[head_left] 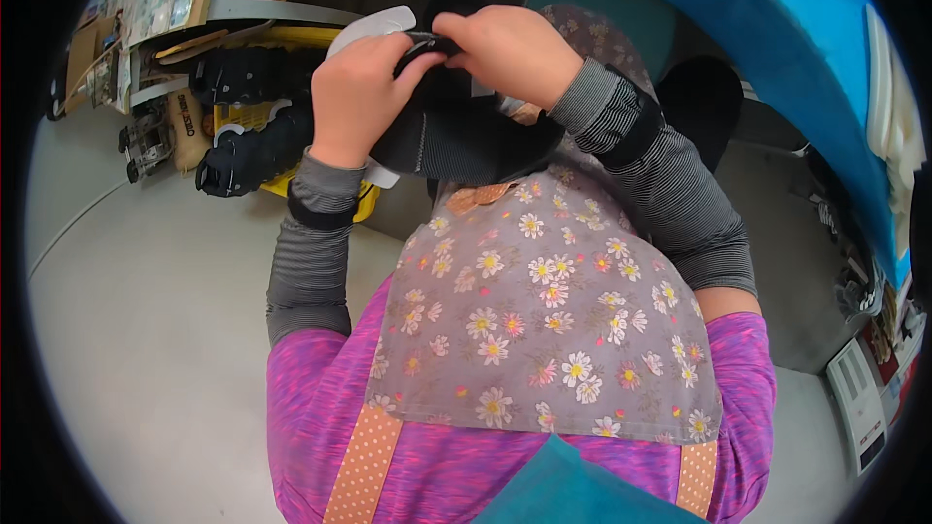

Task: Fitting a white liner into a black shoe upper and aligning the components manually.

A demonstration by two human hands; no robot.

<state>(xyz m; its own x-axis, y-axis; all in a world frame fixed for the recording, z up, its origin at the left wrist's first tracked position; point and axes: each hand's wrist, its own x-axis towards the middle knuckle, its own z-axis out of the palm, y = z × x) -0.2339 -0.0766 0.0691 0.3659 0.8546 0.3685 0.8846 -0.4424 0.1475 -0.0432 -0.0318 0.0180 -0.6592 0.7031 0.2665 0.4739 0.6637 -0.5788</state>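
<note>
A dark fabric item (456, 146) with a fine-striped, ribbed-looking panel hangs over my lap, its exact kind unclear. My left hand (357, 87) pinches its upper black edge between thumb and fingers. Close beside it, my right hand (507, 50) grips the same edge, and the fingertips of both hands nearly meet. A white, rounded, stiff-looking piece (379, 27) sticks out behind my left hand. Another white tip (381, 176) shows below my left wrist. My hands hide part of the item.
To the left stands a yellow crate (282, 181) with black bundled items (254, 150) and white pieces in it. Shelving (277, 10) rises behind it. A blue cover (777, 29) curves along the far right. A white box-like object (856, 403) stands at right.
</note>
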